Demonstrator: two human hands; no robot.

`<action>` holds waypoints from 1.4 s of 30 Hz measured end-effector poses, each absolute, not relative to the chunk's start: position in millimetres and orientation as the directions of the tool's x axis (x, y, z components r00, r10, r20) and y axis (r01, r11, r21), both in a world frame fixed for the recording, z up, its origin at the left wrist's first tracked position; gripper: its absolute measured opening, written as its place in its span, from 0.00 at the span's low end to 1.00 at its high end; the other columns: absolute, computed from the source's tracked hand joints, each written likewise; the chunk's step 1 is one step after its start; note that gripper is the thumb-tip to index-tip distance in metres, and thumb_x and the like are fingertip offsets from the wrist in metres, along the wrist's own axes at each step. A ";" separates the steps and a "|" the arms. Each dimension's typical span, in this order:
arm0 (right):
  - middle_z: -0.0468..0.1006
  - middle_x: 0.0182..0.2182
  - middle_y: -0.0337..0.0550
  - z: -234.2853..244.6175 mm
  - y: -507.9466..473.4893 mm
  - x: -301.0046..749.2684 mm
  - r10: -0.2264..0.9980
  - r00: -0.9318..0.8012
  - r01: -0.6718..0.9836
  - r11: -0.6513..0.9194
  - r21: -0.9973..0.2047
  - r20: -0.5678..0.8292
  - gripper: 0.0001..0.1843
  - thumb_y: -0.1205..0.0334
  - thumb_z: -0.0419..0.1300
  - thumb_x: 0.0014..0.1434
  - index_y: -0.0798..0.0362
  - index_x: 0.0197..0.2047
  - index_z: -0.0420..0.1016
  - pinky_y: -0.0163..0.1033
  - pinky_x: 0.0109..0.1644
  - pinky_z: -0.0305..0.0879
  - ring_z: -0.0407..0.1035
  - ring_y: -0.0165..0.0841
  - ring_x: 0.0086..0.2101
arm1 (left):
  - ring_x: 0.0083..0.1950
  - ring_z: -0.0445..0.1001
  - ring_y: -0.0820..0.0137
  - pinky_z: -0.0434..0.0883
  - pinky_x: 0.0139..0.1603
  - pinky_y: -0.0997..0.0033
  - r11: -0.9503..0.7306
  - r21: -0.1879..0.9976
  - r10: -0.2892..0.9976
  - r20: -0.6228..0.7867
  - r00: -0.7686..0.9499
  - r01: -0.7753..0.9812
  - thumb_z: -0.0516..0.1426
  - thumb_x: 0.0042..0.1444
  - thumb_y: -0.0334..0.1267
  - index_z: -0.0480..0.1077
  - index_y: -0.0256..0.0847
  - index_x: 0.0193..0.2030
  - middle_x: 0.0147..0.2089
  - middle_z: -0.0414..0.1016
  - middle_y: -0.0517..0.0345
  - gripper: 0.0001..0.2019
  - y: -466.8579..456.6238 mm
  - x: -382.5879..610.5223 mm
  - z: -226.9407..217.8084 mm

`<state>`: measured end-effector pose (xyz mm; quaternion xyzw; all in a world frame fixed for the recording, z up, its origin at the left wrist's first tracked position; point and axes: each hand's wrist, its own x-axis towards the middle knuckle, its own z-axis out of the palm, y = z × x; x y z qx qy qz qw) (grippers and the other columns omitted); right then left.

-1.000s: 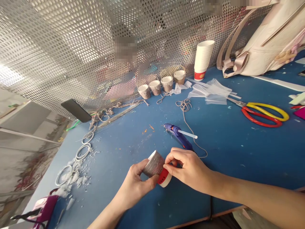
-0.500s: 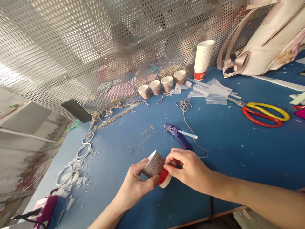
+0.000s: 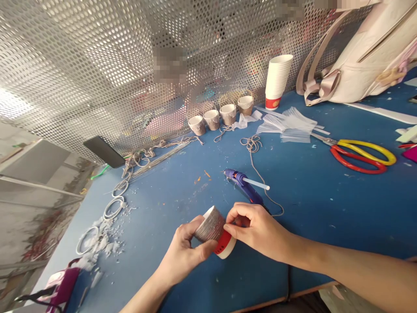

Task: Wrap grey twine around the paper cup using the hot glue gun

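Observation:
My left hand (image 3: 185, 250) is closed around a tilted paper cup (image 3: 228, 249), whose upper part is wound with grey-brown twine (image 3: 211, 226); a red band and white end show uncovered. My right hand (image 3: 252, 224) pinches thumb and forefinger against the cup's side, where the winding stops. The bit of twine between those fingertips is mostly hidden. From beside my right hand a loose length of twine (image 3: 259, 171) runs back to a small tangle. A blue glue gun (image 3: 243, 184) with a white glue stick lies just beyond my right hand.
Several small twine-covered cups (image 3: 212, 120) line the perforated metal screen (image 3: 130, 65). Nearby stand stacked paper cups (image 3: 277, 82), white strips (image 3: 291, 125), red-and-yellow-handled scissors (image 3: 361, 156) and a pale bag (image 3: 355, 65). Leftward are white rings (image 3: 114, 208), scraps and a phone (image 3: 104, 151).
The cup has turned slightly in my left hand, shifting the lettering on its red band. Both hands stay almost where they were.

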<state>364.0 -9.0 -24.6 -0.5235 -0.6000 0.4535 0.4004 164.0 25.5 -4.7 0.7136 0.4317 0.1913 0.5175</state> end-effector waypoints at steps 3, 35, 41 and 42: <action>0.67 0.23 0.34 -24.2 -8.4 363.4 0.991 -0.132 0.224 -0.002 -0.975 -0.032 0.06 0.67 0.61 0.53 0.53 0.25 0.70 0.33 0.30 0.58 0.61 0.26 0.25 | 0.29 0.63 0.70 0.65 0.33 0.71 -0.040 0.926 0.840 -0.173 0.514 0.376 0.55 0.56 0.51 0.71 0.36 0.23 0.26 0.67 0.57 0.19 26.8 160.1 -9.0; 0.72 0.38 0.41 -31.0 -10.9 360.9 0.992 -0.111 0.141 0.076 -0.987 0.060 0.07 0.67 0.62 0.55 0.53 0.26 0.71 0.36 0.46 0.65 0.71 0.31 0.40 | 0.28 0.68 0.72 0.70 0.31 0.74 -0.291 0.737 0.872 -0.059 0.487 0.611 0.57 0.51 0.34 0.71 0.39 0.40 0.30 0.73 0.60 0.09 13.4 173.7 -2.9; 0.72 0.36 0.39 -31.8 -9.7 361.6 0.989 -0.119 0.125 0.101 -0.987 0.086 0.08 0.65 0.63 0.56 0.52 0.26 0.70 0.36 0.46 0.65 0.70 0.30 0.37 | 0.28 0.67 0.72 0.68 0.31 0.75 -0.219 0.781 0.876 -0.107 0.471 0.585 0.56 0.53 0.36 0.72 0.39 0.38 0.29 0.73 0.61 0.07 14.4 176.7 3.3; 0.72 0.35 0.39 -31.8 -9.7 361.7 0.989 -0.121 0.119 0.104 -0.987 0.089 0.08 0.64 0.62 0.56 0.52 0.26 0.70 0.36 0.46 0.65 0.70 0.30 0.37 | 0.28 0.67 0.72 0.68 0.30 0.75 -0.201 0.788 0.878 -0.119 0.464 0.582 0.56 0.53 0.37 0.72 0.39 0.37 0.28 0.73 0.61 0.07 14.9 177.5 5.1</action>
